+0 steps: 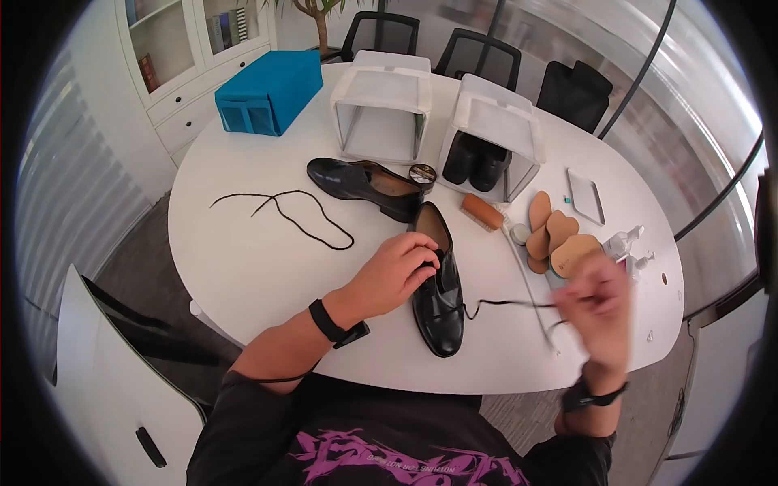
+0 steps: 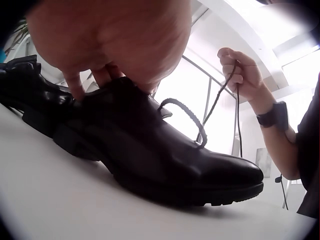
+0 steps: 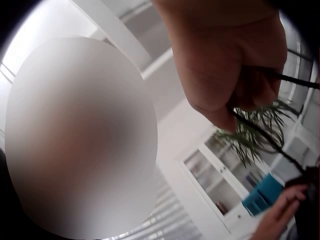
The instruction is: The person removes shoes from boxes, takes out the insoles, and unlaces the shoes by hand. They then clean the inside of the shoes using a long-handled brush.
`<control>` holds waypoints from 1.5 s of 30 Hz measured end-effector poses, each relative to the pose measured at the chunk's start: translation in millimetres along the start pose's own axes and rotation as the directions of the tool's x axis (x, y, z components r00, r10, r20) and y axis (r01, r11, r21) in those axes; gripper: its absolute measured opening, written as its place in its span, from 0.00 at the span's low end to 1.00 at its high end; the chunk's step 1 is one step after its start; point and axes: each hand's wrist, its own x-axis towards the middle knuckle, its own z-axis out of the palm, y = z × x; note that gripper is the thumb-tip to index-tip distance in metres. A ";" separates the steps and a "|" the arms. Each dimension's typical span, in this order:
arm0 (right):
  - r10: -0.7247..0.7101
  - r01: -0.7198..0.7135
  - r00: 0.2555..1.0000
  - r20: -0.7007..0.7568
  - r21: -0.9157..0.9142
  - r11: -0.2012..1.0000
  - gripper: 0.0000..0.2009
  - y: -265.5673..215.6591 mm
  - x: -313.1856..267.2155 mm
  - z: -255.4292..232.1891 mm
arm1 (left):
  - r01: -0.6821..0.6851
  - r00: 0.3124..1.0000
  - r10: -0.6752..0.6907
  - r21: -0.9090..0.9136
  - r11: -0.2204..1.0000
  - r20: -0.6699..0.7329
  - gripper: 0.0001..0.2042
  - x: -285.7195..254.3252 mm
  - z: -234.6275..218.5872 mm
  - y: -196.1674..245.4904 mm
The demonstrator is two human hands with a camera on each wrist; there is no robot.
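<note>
A black leather dress shoe (image 1: 438, 328) stands on the table before me, toe towards my body. My left hand (image 1: 395, 271) grips it at the opening, with fingers bent over the edge beside the tongue. From the lacing runs a black shoelace (image 1: 509, 303), drawn out to the right. My right hand (image 1: 600, 304), blurred in the head view, holds that lace in curled fingers. In the left wrist view a loop of lace (image 2: 186, 113) arches over the shoe's front. The matching shoe (image 1: 340, 180) lies behind, unlaced, and a loose shoelace (image 1: 322, 235) curls on the table to its left.
Behind are a blue box (image 1: 271, 93), a white shoe box (image 1: 381, 81) and another white box (image 1: 494, 113) holding black shoes. To the right lie a brush (image 1: 482, 211), a polish tin (image 1: 422, 173), several insoles (image 1: 559, 231), pump bottles (image 1: 622, 243) and a tray (image 1: 585, 196).
</note>
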 end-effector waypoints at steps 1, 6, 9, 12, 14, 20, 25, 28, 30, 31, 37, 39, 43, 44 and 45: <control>0.033 -0.031 0.999 0.021 -0.086 0.996 0.13 3.7 3.7 33.6 | -0.009 1.000 0.009 0.021 1.000 -0.001 0.07 -0.4 -0.5 -0.8; 0.011 0.054 0.995 0.096 -0.651 0.757 0.25 95.5 -6.8 134.4 | -0.004 1.000 0.005 -0.029 1.000 0.015 0.08 -1.9 -2.1 -7.3; -0.020 0.042 0.999 0.038 -0.753 0.657 0.24 136.3 -15.1 161.6 | 0.020 1.000 -0.020 -0.056 0.998 0.009 0.09 -3.8 0.2 -5.1; -0.049 0.065 0.998 0.044 -0.726 0.685 0.18 140.3 -17.2 168.9 | 0.025 1.000 -0.025 -0.040 0.999 0.001 0.10 -1.7 -1.6 -5.0; -0.046 0.076 0.997 0.061 -0.723 0.687 0.15 138.6 -19.1 169.6 | 0.022 1.000 -0.022 -0.029 0.999 0.002 0.10 -3.0 -0.1 -5.6; 0.001 0.129 0.858 0.514 -0.217 0.967 0.07 88.7 -14.3 145.5 | 0.039 0.999 -0.040 -0.050 0.998 -0.011 0.10 -3.1 0.4 -7.3; 0.081 -0.092 0.989 0.127 0.081 0.992 0.03 67.1 18.6 87.8 | 0.070 0.997 -0.072 -0.142 0.987 -0.005 0.07 -4.5 -1.6 -14.8; 0.119 -0.072 0.975 -0.189 0.240 0.968 0.02 50.6 48.0 56.7 | 0.059 0.998 -0.059 -0.074 0.996 -0.005 0.06 -5.4 -8.2 -4.3; 0.105 0.003 0.934 -0.341 0.302 0.953 0.05 39.1 67.3 36.9 | 0.028 0.999 -0.029 -0.047 0.998 -0.022 0.06 -6.1 -11.6 0.3; 0.089 0.052 0.914 -0.396 0.331 0.942 0.07 30.5 76.6 30.2 | -0.002 0.999 0.001 -0.019 1.000 -0.036 0.06 -5.7 -13.6 2.0; -0.006 0.191 0.877 -0.480 0.338 0.922 0.08 20.9 116.8 15.4 | 0.012 0.998 0.000 -0.201 0.979 0.061 0.06 -5.4 -33.4 18.7; 0.007 0.182 0.884 -0.468 0.358 0.916 0.07 26.1 127.0 16.5 | -0.029 0.998 0.038 -0.174 0.984 0.050 0.06 -5.5 -37.2 19.3; 0.068 0.072 0.908 -0.414 0.313 0.947 0.07 49.7 141.5 28.0 | -0.116 0.993 0.117 -0.061 0.991 0.019 0.05 -3.6 -53.7 25.2; 0.060 0.037 0.942 -0.329 0.279 0.960 0.07 64.8 142.1 22.2 | -0.092 0.996 0.092 0.007 0.996 0.021 0.07 -4.1 -60.5 26.1; 0.058 0.039 0.942 -0.331 0.279 0.960 0.07 78.1 143.3 21.8 | -0.068 0.998 0.067 0.075 0.995 0.022 0.09 -4.1 -65.9 24.4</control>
